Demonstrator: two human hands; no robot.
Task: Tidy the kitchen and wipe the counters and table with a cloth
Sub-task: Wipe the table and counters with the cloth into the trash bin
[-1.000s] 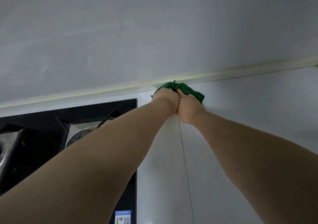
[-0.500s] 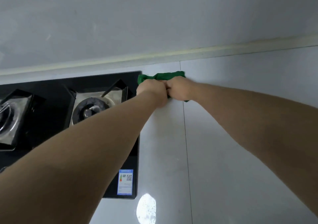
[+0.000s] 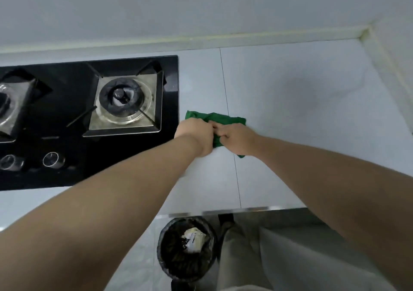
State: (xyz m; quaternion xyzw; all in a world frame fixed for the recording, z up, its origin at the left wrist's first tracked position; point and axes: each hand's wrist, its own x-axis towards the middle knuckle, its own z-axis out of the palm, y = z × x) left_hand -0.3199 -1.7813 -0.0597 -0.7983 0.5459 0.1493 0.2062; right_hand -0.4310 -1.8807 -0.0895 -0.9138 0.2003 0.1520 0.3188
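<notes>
A green cloth [image 3: 220, 118] lies bunched on the pale grey counter [image 3: 290, 103], just right of the black gas hob. Both hands sit on it side by side with knuckles touching. My left hand [image 3: 196, 136] grips the cloth's left part with curled fingers. My right hand [image 3: 238, 139] grips the right part, and a corner of cloth pokes out below its wrist. Most of the cloth is hidden under the two hands.
The black glass hob [image 3: 89, 121] with two burners and two knobs fills the left. A cream sealant strip [image 3: 245, 37] runs along the back wall and right corner. Below the counter's front edge stands a black-lined bin [image 3: 186, 248] holding rubbish, beside my trouser leg.
Both hands have dragged the cloth from the back wall strip toward the front of the counter. The view has tilted down, so the counter edge and bin now show.
</notes>
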